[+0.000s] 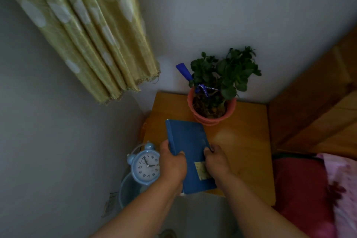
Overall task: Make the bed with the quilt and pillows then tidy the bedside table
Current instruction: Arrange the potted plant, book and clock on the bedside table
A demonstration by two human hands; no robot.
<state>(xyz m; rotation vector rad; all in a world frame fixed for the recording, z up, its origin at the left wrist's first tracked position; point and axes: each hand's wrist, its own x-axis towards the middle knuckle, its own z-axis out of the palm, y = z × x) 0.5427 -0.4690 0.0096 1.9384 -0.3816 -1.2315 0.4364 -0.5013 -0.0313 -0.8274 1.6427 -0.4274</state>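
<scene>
Both hands hold the book: left hand curled round its left long edge w/ thumb on the cover, right hand pinching the right edge w/ fingertips, so a narrow hold on each side of the near half. Book is over the table, near end past the front edge; can't tell if the far end touches the top. Looks hardback: stiff, flat, blue matte cover w/ a pale sticker between the hands. Prob. light-to-medium, won't flex, not fragile, and the long edges are the right place to hold. Just left of the left hand is a clock: round, pale blue, twin bells, smooth shell, likely a glazed face, so handle gently; can't tell if it's held or standing on sth. Beyond the book's far end is a plant in a ribbed salmon pot, prob. top-heavy, so take it by the pot. Table is glossy yellow wood, slick. Further left, a tub below and a curtain above; to the right, the bed w/ red and pink fabric.
</scene>
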